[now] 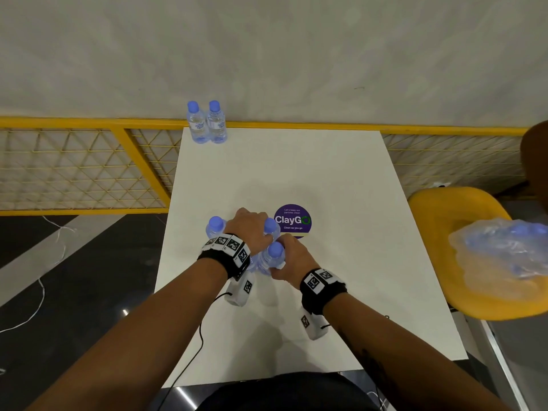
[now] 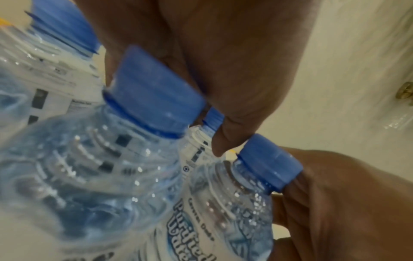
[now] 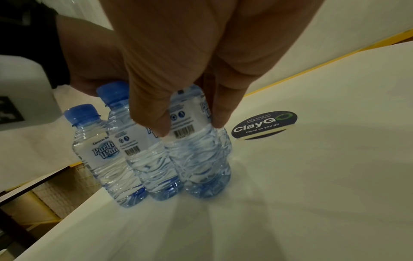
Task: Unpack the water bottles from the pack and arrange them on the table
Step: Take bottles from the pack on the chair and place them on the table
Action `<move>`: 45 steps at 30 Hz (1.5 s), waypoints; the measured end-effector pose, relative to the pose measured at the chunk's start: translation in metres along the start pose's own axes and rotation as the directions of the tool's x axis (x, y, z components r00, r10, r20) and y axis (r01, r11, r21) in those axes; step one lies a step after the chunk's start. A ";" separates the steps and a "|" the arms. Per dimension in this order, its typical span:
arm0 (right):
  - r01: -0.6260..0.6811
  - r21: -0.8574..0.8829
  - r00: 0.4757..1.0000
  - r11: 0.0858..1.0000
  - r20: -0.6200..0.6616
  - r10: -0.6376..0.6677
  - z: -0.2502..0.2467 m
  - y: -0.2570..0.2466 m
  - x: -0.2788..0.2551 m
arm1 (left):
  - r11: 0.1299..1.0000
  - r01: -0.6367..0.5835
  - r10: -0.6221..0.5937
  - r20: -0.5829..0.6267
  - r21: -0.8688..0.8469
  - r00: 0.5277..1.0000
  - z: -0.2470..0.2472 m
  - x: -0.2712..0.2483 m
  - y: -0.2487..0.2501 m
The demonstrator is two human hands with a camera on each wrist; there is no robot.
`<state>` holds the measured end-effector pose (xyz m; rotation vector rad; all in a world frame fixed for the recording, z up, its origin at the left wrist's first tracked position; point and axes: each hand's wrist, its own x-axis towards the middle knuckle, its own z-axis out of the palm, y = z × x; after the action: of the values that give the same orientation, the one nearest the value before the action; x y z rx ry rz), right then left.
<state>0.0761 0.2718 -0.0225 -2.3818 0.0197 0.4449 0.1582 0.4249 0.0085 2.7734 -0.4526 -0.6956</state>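
Several small clear water bottles with blue caps stand close together near the middle of the white table (image 1: 341,179). My left hand (image 1: 250,228) lies over the top of this group, its fingers curled round the cap of one bottle (image 2: 154,91); the leftmost bottle (image 1: 216,225) stands free beside it. My right hand (image 1: 292,259) pinches the nearest bottle (image 3: 198,159) at its label between thumb and fingers (image 3: 154,114). Two more bottles (image 1: 206,123) stand side by side at the table's far left corner. The plastic-wrapped pack (image 1: 504,253) with the other bottles lies on a yellow chair to the right.
A round purple ClayGo sticker (image 1: 292,220) is on the table just right of the group. A yellow mesh railing (image 1: 89,167) runs behind and to the left of the table. The yellow chair (image 1: 444,209) stands against the table's right edge. White cables lie on the dark floor at left.
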 end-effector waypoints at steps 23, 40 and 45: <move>-0.074 0.202 0.988 0.977 -0.120 0.099 -0.054 0.091 -0.052 | 0.961 -0.232 0.173 -0.330 -0.148 0.928 -0.026 -0.030 0.049; -0.379 0.605 0.493 0.700 -0.508 0.706 -0.266 0.377 -0.235 | 0.807 -0.514 0.590 0.348 -0.291 0.729 0.107 0.024 0.464; -0.432 0.632 0.460 0.643 -0.458 0.760 -0.308 0.447 -0.238 | 0.834 -0.502 0.550 0.426 -0.230 0.719 0.139 0.039 0.554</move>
<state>-0.1118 -0.2902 -0.0200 -1.8588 1.2681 -0.1913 -0.0081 -0.1217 0.0440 2.1684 -1.2140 -1.1979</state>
